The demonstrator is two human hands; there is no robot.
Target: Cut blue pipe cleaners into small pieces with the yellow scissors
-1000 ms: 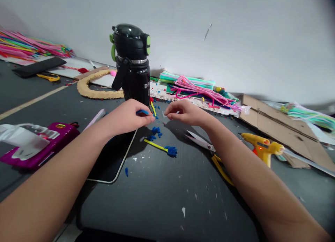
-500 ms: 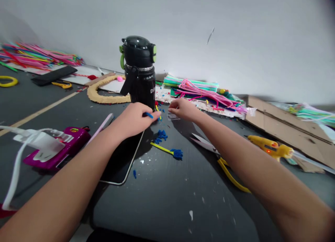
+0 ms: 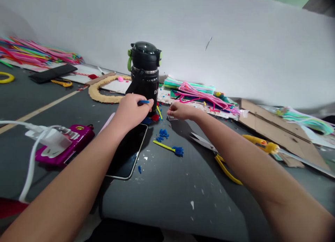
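My left hand (image 3: 134, 111) is closed on a thin blue stick (image 3: 143, 101), just in front of the black bottle (image 3: 145, 78). Over a small clear square on the table, my right hand (image 3: 180, 110) has its fingertips pinched together; what they hold, if anything, is too small to make out. Between and below the hands lie small blue pieces (image 3: 163, 134) and a yellow stem (image 3: 164, 145) with a blue tufted end (image 3: 179, 151). A red piece (image 3: 155, 118) and a short yellow piece (image 3: 159, 112) are beside the bottle's base.
Yellow-handled scissors (image 3: 220, 160) lie open near my right forearm, with a yellow glue gun (image 3: 260, 143) beyond. A phone (image 3: 125, 158) and a magenta power block (image 3: 64, 148) are at the left. Pink pipe cleaners (image 3: 193, 92) and cardboard (image 3: 280, 130) lie at the back.
My left hand has risen slightly with the blue stick, and the red piece beside the bottle now shows. My right hand stays pinched over nearly the same spot. The view has shifted a little.
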